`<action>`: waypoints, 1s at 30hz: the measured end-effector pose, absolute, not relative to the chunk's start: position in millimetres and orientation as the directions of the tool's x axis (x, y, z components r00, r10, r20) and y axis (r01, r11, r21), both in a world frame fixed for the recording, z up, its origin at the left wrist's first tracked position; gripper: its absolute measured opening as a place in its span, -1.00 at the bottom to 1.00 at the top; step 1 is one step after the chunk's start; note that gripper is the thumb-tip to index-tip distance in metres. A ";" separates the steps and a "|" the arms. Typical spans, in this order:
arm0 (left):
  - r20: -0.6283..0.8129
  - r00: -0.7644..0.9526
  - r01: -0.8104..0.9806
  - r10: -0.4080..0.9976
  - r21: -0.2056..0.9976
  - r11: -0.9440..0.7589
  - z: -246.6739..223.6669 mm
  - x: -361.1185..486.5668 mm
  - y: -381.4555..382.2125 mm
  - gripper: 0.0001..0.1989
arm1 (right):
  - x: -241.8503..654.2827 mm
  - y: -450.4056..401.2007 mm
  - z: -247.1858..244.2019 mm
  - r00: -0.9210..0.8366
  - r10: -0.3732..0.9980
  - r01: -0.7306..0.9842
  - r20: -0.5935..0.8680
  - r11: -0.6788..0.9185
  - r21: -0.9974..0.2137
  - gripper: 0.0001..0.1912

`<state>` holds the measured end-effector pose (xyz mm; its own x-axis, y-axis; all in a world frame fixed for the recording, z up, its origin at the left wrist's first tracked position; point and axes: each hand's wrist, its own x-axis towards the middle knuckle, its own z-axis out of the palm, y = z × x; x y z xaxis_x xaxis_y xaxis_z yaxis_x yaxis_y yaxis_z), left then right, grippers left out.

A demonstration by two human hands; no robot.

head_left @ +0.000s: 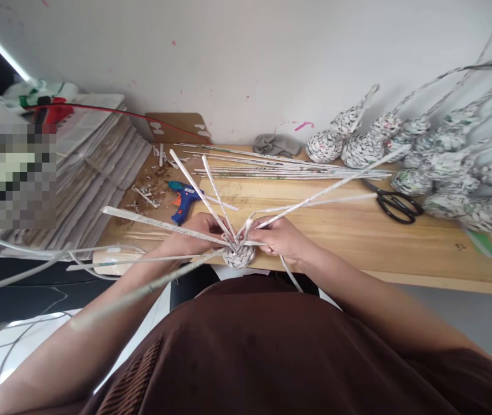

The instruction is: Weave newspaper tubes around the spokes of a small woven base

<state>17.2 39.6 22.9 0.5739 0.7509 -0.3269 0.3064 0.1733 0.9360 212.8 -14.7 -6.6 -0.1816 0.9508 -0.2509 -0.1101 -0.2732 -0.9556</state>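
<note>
A small round woven ball of rolled newspaper sits at the table's front edge, close to my body. Several long paper sticks fan out from its top in all directions. My left hand is closed round the ball's left side, its fingers partly hidden behind the sticks. On the other side, my right hand pinches a paper strip between thumb and fingers, right beside the weave. One bent strip hangs below my right hand.
A blue glue gun lies left of the hands, near paper scraps. Loose paper sticks lie along the back, beside a grey cloth. Black scissors and several finished woven pieces are at right. Stacked newspapers stand at left.
</note>
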 end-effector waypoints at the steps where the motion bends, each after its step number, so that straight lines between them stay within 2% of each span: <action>1: -0.332 0.558 0.290 0.760 0.937 0.197 21.9 18.1 36.9 -0.78 | 213.7 -14.7 -7.2 -0.184 0.949 -0.129 -0.257 -0.282 -0.951 -0.81; 5: -0.267 0.465 0.229 0.844 0.957 0.177 16.7 19.2 27.0 -0.76 | 217.4 -14.8 -5.3 -0.158 0.953 -0.088 -0.258 -0.274 -0.958 -0.81; 10: -0.124 0.490 0.295 0.863 0.955 -0.030 20.1 18.4 20.3 -0.77 | 219.6 -17.1 1.4 -0.253 0.867 -0.167 -0.429 -0.475 -0.864 -0.80; 18: -0.109 0.428 0.334 0.897 0.942 -0.045 21.2 15.1 16.5 -0.77 | 238.0 -38.6 -6.7 -0.366 0.850 -0.195 -0.379 -0.468 -0.862 -0.72; 23: -0.132 0.402 0.338 0.906 0.941 -0.013 18.7 14.8 16.8 -0.81 | 241.1 -46.3 -10.3 -0.408 0.879 -0.067 -0.248 -0.300 -0.952 -0.76; 26: -0.167 0.393 0.326 0.904 0.945 0.032 18.9 14.8 17.1 -0.82 | 238.0 -46.4 -11.7 -0.343 0.938 0.106 -0.057 -0.022 -0.994 -0.70; 28: -0.177 0.404 0.330 0.898 0.943 0.037 19.1 14.3 17.4 -0.82 | 234.7 -46.4 -11.0 -0.295 0.949 0.187 0.112 0.172 -0.967 -0.64; 30: -0.175 0.415 0.338 0.893 0.941 0.027 18.9 13.5 17.6 -0.82 | 231.3 -46.5 -8.8 -0.251 0.933 0.194 0.260 0.311 -0.930 -0.73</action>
<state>13.5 17.6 18.9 0.4153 0.8928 -0.1747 0.3379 0.0269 0.9408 231.3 -46.5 -8.8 -0.2507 0.9326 0.2598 0.1944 0.3114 -0.9302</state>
